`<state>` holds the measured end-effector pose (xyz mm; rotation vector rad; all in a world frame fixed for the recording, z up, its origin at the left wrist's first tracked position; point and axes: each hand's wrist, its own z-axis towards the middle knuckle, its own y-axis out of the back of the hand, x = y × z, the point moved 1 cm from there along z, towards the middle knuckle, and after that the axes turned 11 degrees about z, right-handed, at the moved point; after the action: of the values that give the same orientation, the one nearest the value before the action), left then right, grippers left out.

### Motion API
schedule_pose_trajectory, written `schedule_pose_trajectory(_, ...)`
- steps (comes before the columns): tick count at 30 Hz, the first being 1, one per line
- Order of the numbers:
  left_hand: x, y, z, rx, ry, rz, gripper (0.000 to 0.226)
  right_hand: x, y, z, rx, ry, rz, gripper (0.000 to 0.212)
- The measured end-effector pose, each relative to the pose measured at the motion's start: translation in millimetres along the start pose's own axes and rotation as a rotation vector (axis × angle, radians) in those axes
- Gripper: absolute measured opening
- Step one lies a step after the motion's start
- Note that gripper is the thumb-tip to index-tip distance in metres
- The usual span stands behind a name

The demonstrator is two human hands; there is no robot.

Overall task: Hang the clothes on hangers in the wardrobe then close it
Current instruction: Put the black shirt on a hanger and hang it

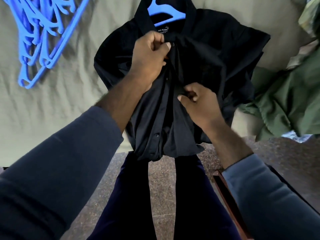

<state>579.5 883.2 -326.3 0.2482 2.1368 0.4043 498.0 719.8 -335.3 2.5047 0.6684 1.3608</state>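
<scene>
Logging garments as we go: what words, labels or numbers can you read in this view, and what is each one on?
"NO FUSS": white print on the neck label inside the collar of the black shirt, just below the blue hanger.
The small lines above and below that brand name are too small and blurred to read.
No other text is readable anywhere in the view.

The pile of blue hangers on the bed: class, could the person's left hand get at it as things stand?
Probably yes: only bare sheet lies between the left hand and the hangers, though it must first release the black shirt.
</scene>
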Motion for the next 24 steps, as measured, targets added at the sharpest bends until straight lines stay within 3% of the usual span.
schedule_pose_trajectory(3, 14, -3, -4, 0.041, 0.011, 0.004, 0.014, -25, -7, -5, 0.016, -0.066, -0.041, 0.012)
schedule_pose_trajectory(9, 66, -8, -71, -0.045, 0.002, 0.179, 0.015, -35, -8, -8, -0.017, -0.128, 0.07, 0.018)
schedule_pose_trajectory(14, 80, -27, -79, -0.033, 0.05, 0.249, 0.016, -12, -6, 2, -0.085, 0.003, 0.053, 0.04)
schedule_pose_trajectory(19, 70, -33, -37, -0.07, -0.058, 0.425, 0.022, 3, -12, 26, -0.041, 0.081, 0.008, 0.021)
schedule_pose_trajectory(24, 70, -40, -20, -0.007, -0.151, 0.602, 0.014, -6, -15, 32, -0.055, -0.055, 0.15, 0.015)
